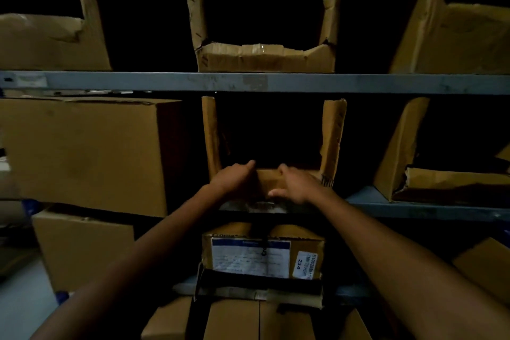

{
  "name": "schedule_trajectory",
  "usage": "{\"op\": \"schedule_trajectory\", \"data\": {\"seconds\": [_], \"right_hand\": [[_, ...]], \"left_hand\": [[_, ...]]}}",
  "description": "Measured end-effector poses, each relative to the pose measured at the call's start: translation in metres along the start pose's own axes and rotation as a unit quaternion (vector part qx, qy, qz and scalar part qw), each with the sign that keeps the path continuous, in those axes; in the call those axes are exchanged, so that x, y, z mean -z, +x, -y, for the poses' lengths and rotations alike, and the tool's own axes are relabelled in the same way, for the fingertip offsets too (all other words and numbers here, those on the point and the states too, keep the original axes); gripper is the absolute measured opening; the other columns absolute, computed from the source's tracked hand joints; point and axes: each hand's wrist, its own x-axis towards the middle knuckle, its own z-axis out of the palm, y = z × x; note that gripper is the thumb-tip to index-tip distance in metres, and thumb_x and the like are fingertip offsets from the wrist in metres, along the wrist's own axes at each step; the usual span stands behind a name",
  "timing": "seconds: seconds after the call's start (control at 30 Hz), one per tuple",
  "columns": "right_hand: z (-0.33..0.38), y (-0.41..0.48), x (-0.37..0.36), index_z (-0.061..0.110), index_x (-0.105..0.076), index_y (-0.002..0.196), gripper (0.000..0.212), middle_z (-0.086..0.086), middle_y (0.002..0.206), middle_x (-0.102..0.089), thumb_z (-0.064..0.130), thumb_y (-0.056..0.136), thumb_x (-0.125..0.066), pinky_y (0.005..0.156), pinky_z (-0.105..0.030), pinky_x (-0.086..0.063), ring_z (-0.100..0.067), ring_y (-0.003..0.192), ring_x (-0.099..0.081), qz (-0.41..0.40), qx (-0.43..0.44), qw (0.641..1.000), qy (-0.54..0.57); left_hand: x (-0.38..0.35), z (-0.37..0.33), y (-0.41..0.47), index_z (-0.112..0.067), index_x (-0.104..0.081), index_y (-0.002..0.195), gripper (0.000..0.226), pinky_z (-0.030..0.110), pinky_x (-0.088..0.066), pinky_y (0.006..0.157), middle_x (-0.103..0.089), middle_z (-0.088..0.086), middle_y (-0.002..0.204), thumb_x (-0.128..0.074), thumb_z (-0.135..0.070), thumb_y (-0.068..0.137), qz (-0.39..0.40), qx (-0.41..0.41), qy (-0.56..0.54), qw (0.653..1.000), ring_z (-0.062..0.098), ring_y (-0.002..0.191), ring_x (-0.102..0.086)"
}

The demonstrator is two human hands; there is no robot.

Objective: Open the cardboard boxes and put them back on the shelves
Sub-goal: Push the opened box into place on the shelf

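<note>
The cardboard box (334, 132), open at the front, is set on the middle shelf (364, 197), just right of a closed carton (82, 146). Its low front lip is gripped by the left hand (234, 178) and, just beside it, by the right hand (298, 185). An opened carton (400, 146) is seen farther right.

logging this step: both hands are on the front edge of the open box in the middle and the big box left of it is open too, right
No: the head view shows the big box left of it closed. The left hand and right hand do hold the front edge of the open box in the middle.
</note>
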Motion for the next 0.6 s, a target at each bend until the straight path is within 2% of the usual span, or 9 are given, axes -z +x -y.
{"op": "schedule_trajectory", "data": {"seconds": [0.1, 0.17, 0.23, 0.27, 0.43, 0.5, 0.6], "right_hand": [[0.004, -0.007, 0.005, 0.024, -0.017, 0.151, 0.082, -0.015, 0.149, -0.034, 0.055, 0.088, -0.060, 0.107, -0.046, -0.037, -0.036, 0.133, -0.039, -0.007, -0.009, 1.000, -0.029], [0.004, -0.013, 0.008, 0.022, -0.006, 0.155, 0.090, -0.016, 0.155, -0.025, 0.048, 0.088, -0.061, 0.115, -0.050, -0.021, -0.036, 0.141, -0.027, -0.005, -0.003, 0.999, -0.045], [0.004, -0.022, 0.012, 0.022, 0.001, 0.156, 0.096, -0.013, 0.159, -0.017, 0.039, 0.087, -0.064, 0.119, -0.049, -0.010, -0.032, 0.148, -0.013, -0.014, 0.006, 0.999, -0.046], [0.005, -0.026, 0.013, 0.021, 0.002, 0.156, 0.096, -0.011, 0.160, -0.014, 0.036, 0.087, -0.064, 0.119, -0.047, -0.009, -0.030, 0.149, -0.009, -0.030, 0.014, 0.999, -0.038], [0.008, -0.056, 0.037, 0.022, 0.001, 0.156, 0.088, -0.004, 0.163, -0.002, 0.032, 0.093, -0.060, 0.117, -0.044, -0.027, -0.023, 0.150, -0.008, -0.107, 0.054, 0.990, 0.073], [0.010, -0.070, 0.051, 0.022, -0.001, 0.156, 0.086, -0.002, 0.163, 0.000, 0.031, 0.093, -0.060, 0.119, -0.038, -0.024, -0.020, 0.150, -0.005, -0.143, 0.066, 0.981, 0.111], [0.014, -0.094, 0.067, 0.020, -0.007, 0.156, 0.082, -0.001, 0.164, -0.002, 0.029, 0.093, -0.059, 0.117, -0.032, -0.017, -0.016, 0.150, -0.003, -0.207, 0.082, 0.961, 0.163]], "left_hand": [[-0.001, -0.005, -0.017, -0.014, -0.012, 0.153, 0.081, 0.044, -0.046, 0.099, -0.036, 0.018, 0.144, -0.062, -0.023, 0.090, -0.042, -0.028, 0.063, 0.997, 0.035, 0.130, -0.039], [-0.001, -0.010, -0.023, -0.011, -0.009, 0.154, 0.082, 0.041, -0.042, 0.104, -0.031, 0.017, 0.148, -0.061, -0.019, 0.091, -0.078, -0.058, 0.087, 0.991, 0.033, 0.135, -0.032], [0.001, -0.014, -0.027, -0.008, -0.013, 0.153, 0.078, 0.039, -0.036, 0.110, -0.030, 0.018, 0.150, -0.059, -0.019, 0.092, -0.121, -0.079, 0.084, 0.986, 0.033, 0.140, -0.027], [0.004, -0.017, -0.030, -0.008, -0.016, 0.153, 0.077, 0.040, -0.033, 0.113, -0.030, 0.018, 0.151, -0.060, -0.019, 0.091, -0.141, -0.080, 0.071, 0.984, 0.033, 0.142, -0.024], [0.037, -0.027, -0.045, -0.011, -0.021, 0.152, 0.081, 0.040, -0.025, 0.117, -0.021, 0.014, 0.157, -0.065, -0.028, 0.087, -0.220, -0.049, -0.002, 0.974, 0.029, 0.146, -0.014], [0.054, -0.031, -0.056, -0.010, -0.023, 0.151, 0.084, 0.042, -0.025, 0.118, -0.020, 0.015, 0.157, -0.069, -0.030, 0.084, -0.250, -0.059, -0.009, 0.966, 0.031, 0.146, -0.015], [0.071, -0.033, -0.078, -0.009, -0.032, 0.147, 0.075, 0.045, -0.028, 0.116, -0.026, 0.018, 0.155, -0.068, -0.030, 0.085, -0.334, -0.063, -0.017, 0.940, 0.033, 0.144, -0.022]]}}
